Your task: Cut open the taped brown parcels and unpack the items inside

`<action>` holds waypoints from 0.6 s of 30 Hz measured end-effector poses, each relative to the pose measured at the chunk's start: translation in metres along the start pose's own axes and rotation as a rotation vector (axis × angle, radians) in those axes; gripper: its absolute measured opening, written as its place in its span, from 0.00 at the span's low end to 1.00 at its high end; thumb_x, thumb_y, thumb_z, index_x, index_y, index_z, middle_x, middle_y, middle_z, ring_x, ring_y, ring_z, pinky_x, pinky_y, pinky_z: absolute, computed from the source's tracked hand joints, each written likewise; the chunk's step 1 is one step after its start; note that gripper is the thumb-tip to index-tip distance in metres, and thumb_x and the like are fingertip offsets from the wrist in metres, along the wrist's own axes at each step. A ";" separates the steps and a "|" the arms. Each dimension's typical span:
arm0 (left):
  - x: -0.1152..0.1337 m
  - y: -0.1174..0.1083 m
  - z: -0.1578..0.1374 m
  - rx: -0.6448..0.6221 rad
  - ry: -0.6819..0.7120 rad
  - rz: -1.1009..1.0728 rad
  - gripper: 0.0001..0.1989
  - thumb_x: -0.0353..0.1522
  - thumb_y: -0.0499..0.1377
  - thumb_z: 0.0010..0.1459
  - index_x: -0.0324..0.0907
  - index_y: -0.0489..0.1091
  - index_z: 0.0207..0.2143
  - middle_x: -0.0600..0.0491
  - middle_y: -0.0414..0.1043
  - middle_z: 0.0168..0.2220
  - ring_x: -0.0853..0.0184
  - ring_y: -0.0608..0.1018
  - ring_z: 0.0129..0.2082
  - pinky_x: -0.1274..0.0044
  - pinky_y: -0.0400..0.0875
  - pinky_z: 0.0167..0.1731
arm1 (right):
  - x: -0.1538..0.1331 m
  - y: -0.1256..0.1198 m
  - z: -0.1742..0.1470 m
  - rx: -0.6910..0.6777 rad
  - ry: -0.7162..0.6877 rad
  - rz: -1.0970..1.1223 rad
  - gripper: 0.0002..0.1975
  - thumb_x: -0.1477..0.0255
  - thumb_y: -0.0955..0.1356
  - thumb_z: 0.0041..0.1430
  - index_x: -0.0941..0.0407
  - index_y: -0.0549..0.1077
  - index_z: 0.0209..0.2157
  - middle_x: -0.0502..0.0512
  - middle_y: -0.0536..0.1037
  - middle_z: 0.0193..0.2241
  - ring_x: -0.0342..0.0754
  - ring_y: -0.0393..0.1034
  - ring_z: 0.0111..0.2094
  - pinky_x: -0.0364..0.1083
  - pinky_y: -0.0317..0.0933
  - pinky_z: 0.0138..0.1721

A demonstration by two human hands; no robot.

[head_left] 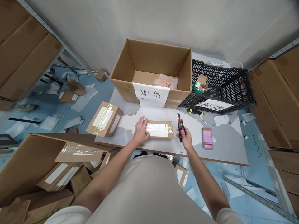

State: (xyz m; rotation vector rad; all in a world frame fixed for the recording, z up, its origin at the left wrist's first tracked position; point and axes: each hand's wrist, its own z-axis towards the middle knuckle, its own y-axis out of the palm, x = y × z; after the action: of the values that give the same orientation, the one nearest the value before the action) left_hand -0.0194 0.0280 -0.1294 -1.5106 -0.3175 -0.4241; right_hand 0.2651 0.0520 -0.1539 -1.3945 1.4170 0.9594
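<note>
A small, flat cardboard box (159, 129) with a white label and clear tape lies near the table's front edge. My left hand (140, 130) grips its left end, fingers over the far corner and thumb on the near part. Just right of the box, my right hand (186, 138) is closed around a black and red utility knife (180, 127), which points away from me. The knife's tip is apart from the box. A taped, labelled carton (104, 119) sits on the table's left side. Right of my right hand lies a pink, blurred-out item (207, 138).
A large open carton (121, 88) with a paper sign stands at the back, a few flat items inside. Beside it is a black plastic crate (238, 90) holding a small green box. A yellow-black tool (195, 111) lies before the crate. Boxes fill a big carton (30, 149) at lower left.
</note>
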 end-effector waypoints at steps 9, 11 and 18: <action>0.020 0.006 0.024 -0.285 0.215 0.253 0.62 0.58 0.61 0.32 0.36 0.42 0.64 0.36 0.47 0.63 0.44 0.51 0.61 0.51 0.29 0.57 | 0.012 -0.047 -0.032 -0.230 0.165 -0.152 0.37 0.52 0.64 0.53 0.56 0.56 0.61 0.54 0.75 0.31 0.37 0.60 0.15 0.41 0.56 0.13; 0.021 0.008 0.023 -0.268 0.214 0.262 0.62 0.58 0.61 0.32 0.37 0.42 0.64 0.37 0.50 0.62 0.45 0.53 0.60 0.51 0.30 0.58 | 0.011 -0.049 -0.029 -0.245 0.169 -0.153 0.38 0.53 0.65 0.53 0.56 0.56 0.61 0.54 0.75 0.31 0.37 0.59 0.15 0.41 0.56 0.13; 0.022 0.005 0.026 -0.245 0.201 0.268 0.59 0.56 0.62 0.33 0.38 0.44 0.63 0.38 0.53 0.60 0.46 0.55 0.58 0.55 0.34 0.58 | 0.008 -0.052 -0.011 -0.287 0.169 -0.161 0.38 0.54 0.65 0.54 0.56 0.55 0.62 0.55 0.76 0.30 0.37 0.58 0.14 0.40 0.53 0.11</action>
State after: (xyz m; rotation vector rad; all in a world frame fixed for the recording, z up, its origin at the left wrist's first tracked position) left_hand 0.0039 0.0521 -0.1227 -1.7060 0.0990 -0.4074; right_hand 0.3160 0.0360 -0.1551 -1.8102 1.2997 0.9859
